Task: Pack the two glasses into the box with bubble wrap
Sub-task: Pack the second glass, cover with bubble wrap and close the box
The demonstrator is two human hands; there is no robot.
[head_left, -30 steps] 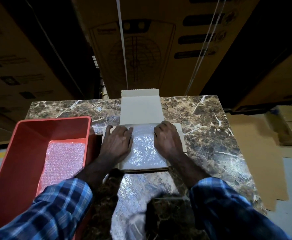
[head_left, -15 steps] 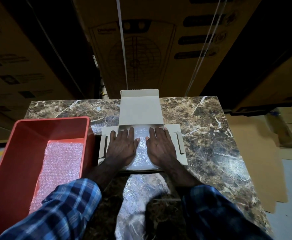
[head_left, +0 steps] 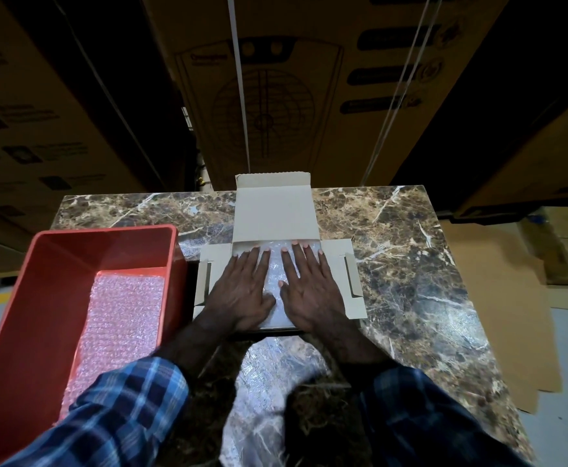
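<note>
A small grey cardboard box (head_left: pixel 350 274) lies open in the middle of the marble table, its lid folded back and its side flaps spread. Clear bubble wrap (head_left: pixel 276 274) lines the inside and trails over the near edge toward me. My left hand (head_left: pixel 242 291) and my right hand (head_left: pixel 309 288) lie flat side by side on the wrap inside the box, fingers straight and pointing away, pressing it down. No glasses are visible; whatever is under the wrap is hidden.
An orange plastic bin (head_left: pixel 57 264) stands at the left, holding a sheet of pink bubble wrap (head_left: pixel 121 332). The marble table (head_left: pixel 410 264) has bare surface at the right. Large cardboard cartons (head_left: pixel 276 79) rise behind it; flat cardboard (head_left: pixel 498 298) lies on the floor at right.
Both hands went from curled, gripping the wrap at the box sides, to flat and straight, sliding inward and forward over the wrap.
</note>
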